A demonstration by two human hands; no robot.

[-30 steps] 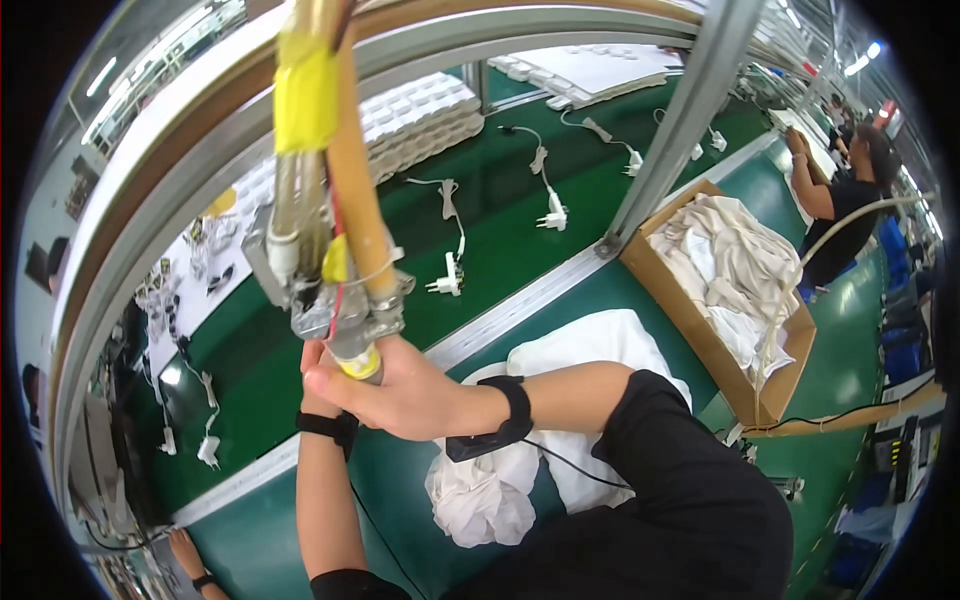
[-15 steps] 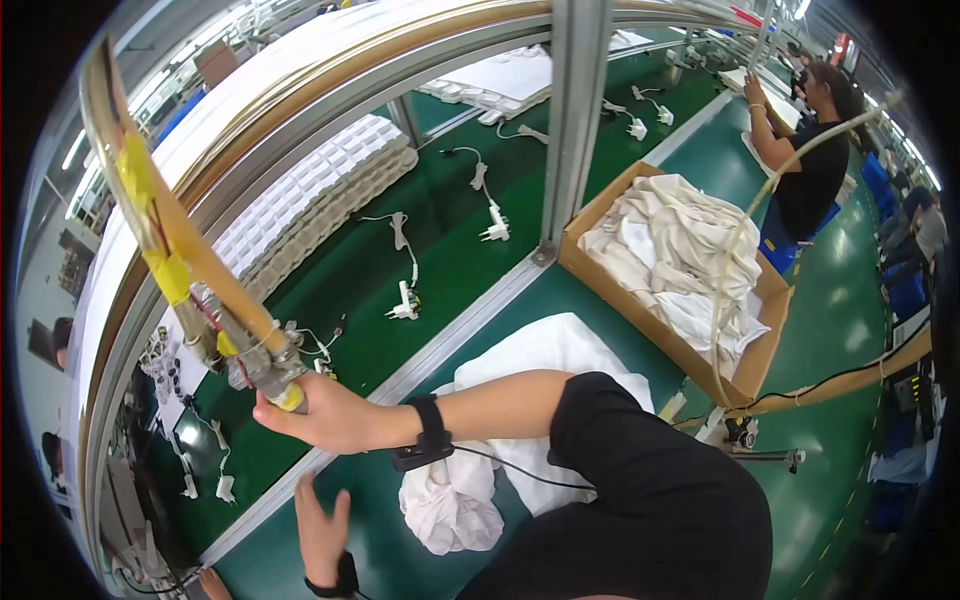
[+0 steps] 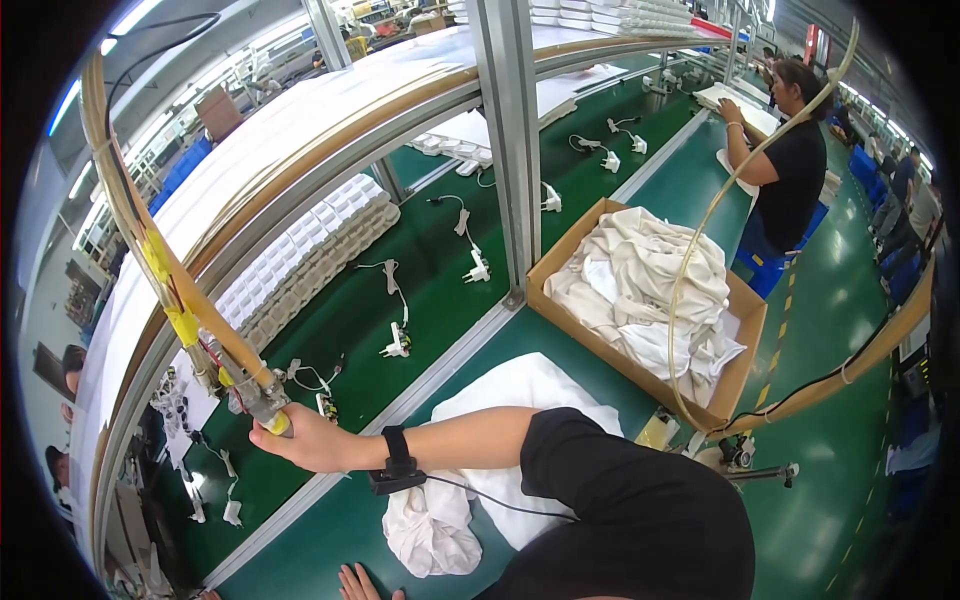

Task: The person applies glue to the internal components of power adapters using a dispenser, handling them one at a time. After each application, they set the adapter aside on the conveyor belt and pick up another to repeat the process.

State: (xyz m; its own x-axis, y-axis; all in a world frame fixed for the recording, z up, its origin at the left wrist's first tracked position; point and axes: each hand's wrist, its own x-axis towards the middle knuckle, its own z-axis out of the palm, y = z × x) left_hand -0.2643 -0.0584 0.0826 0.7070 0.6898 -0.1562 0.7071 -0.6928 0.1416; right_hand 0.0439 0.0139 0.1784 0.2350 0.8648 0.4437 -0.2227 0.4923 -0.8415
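My right hand [image 3: 318,440] is closed around the lower end of a yellow-taped hose tool [image 3: 225,375], which hangs at the left over the green conveyor. My right arm stretches across the bench to it, with a black band on the wrist. At the lower edge my left hand [image 3: 362,584] shows only its fingers, apart and holding nothing, near the green bench top. Beneath my right forearm lie a crumpled off-white cloth [image 3: 432,530] and a larger white cloth [image 3: 530,395], partly hidden by the arm.
White plug adapters [image 3: 397,341] with cables lie along the green conveyor [image 3: 440,300]. White moulded trays [image 3: 300,250] are stacked beyond. A metal post [image 3: 510,150] rises beside a cardboard box [image 3: 640,370] of cloths. A co-worker [image 3: 785,150] stands at the far right.
My left hand has dropped toward the lower edge, leaving mainly its fingers in view. My right hand keeps its grip on the hose tool. The whole view has shifted somewhat.
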